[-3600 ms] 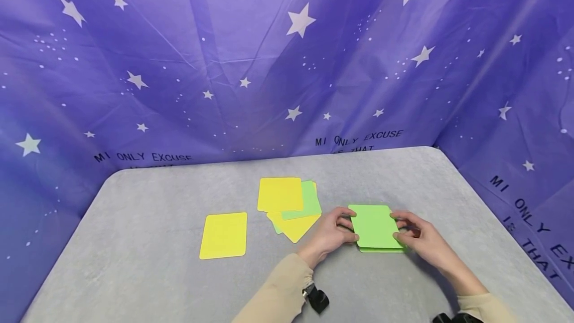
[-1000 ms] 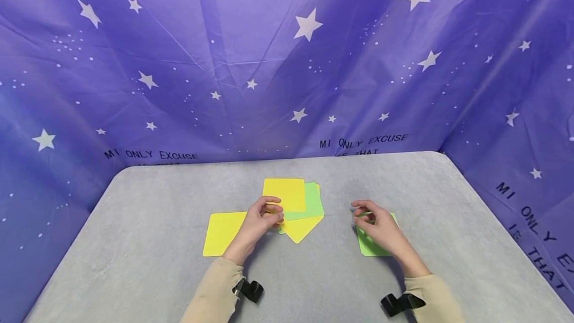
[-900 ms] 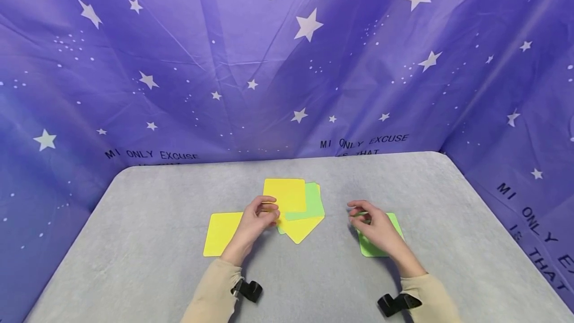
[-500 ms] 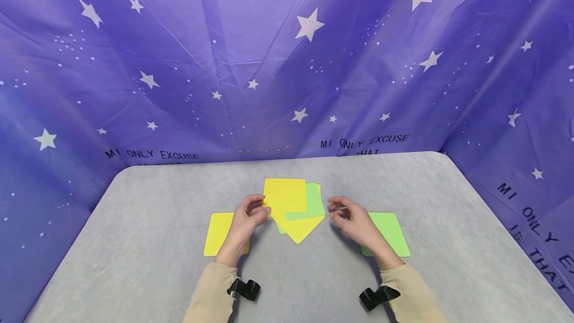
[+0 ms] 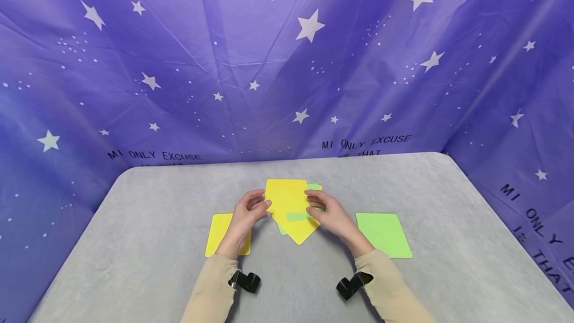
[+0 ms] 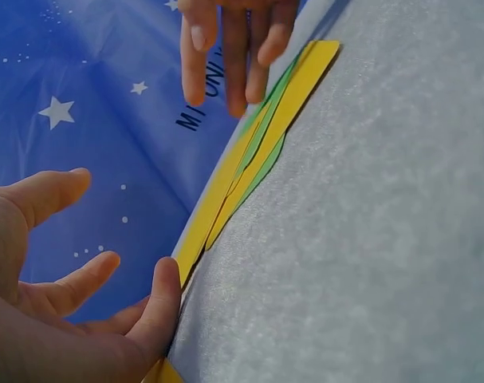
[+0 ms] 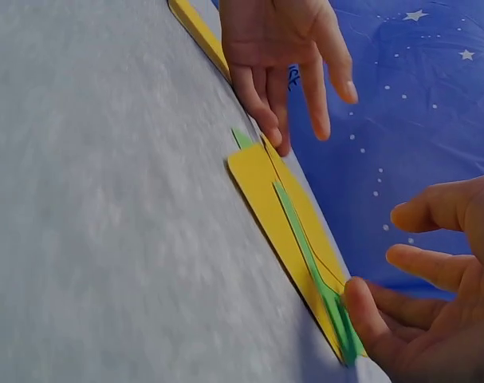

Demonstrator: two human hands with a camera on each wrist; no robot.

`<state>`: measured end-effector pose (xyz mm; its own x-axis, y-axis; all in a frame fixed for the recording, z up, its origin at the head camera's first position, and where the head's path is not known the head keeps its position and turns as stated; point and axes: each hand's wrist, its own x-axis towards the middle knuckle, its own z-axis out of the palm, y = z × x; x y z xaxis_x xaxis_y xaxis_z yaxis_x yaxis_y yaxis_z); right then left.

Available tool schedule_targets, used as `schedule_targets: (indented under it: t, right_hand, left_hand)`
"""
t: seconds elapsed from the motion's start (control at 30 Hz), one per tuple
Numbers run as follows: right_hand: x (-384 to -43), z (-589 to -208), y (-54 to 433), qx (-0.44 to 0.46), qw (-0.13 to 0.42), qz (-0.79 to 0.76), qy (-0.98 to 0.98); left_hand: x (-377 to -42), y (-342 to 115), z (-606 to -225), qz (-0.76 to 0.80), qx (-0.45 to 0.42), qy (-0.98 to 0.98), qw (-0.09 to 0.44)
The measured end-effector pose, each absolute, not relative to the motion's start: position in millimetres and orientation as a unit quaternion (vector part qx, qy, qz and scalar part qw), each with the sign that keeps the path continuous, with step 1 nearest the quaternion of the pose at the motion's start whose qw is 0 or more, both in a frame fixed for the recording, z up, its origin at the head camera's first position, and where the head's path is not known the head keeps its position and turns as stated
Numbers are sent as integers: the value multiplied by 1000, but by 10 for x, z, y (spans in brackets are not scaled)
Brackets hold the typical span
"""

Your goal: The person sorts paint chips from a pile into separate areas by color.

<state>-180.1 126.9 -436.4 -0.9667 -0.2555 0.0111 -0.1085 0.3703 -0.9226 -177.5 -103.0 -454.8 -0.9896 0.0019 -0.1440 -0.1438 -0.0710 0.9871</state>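
In the head view a loose pile of square cards lies mid-table. Its top yellow card [image 5: 286, 196] overlaps a green card [image 5: 297, 217], and a turned lower yellow card [image 5: 298, 232] juts out toward the front. My left hand [image 5: 242, 219] is at the top card's left edge, fingers spread, thumb at or very near the edge. On the pile's right side, my right hand [image 5: 334, 217] covers part of the green card. Both wrist views show gaps between fingers and thumb of the left hand [image 6: 74, 295] and right hand [image 7: 449, 295]; neither pinches a card.
A yellow card stack [image 5: 218, 233] lies left of the pile, partly behind my left hand and forearm; its side looks thick in the right wrist view. Green cards [image 5: 384, 236] lie to the right. A purple star-patterned cloth [image 5: 251, 64] hangs behind the grey table [image 5: 152, 223].
Both hands have left the green cards, which they held at the right. The left hand returned to the middle pile, and the right hand swept left to its right side.
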Motion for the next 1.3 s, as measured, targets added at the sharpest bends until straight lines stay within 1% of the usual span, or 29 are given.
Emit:
schedule_targets:
  t: [0.23,0.43,0.87,1.3]
  right_hand:
    - [-1807,-4367,1187,-97,92,-559,818]
    - [-1794,-4364,1163,-80,109,-575,807]
    - [-1724,-4373,1232,-43,80,-597,797]
    - [-1669,-4441,1313,-40,101,-643,758]
  left_hand:
    - [-1772,-976,-4537,751,-61,655,65]
    - [-1746,-942,-4536,759,-66,645,65]
    - [-1695,-901,-4534,753,-64,652,57]
    - [-1635,-919,-4555,738,-27,671,58]
